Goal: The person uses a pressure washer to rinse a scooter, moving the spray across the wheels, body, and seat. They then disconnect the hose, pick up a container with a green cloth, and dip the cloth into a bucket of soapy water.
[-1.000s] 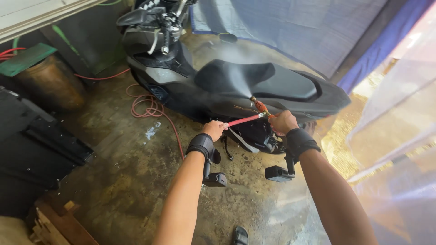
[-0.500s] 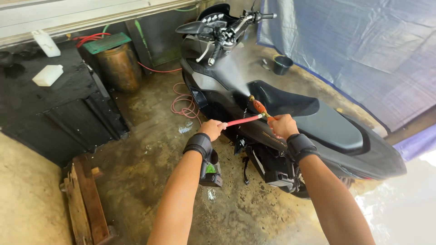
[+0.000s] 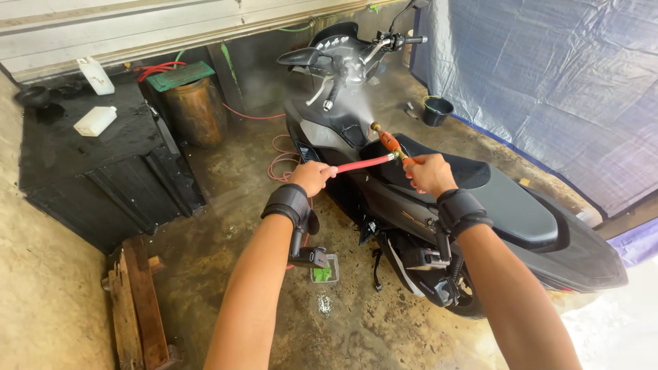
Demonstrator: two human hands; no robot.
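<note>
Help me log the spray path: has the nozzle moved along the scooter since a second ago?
Yes. The nozzle was over the seat's rear part; now it is at the seat's front edge, spraying toward the handlebars, with the right hand behind it.

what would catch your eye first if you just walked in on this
The dark scooter fills the middle and right of the wet floor, with a blue tarp hung behind it. Both hands grip a red hose: the left hand on the hose, the right hand at the nozzle, which sprays mist at the front panel. A rusty drum stands at the back left.
</note>
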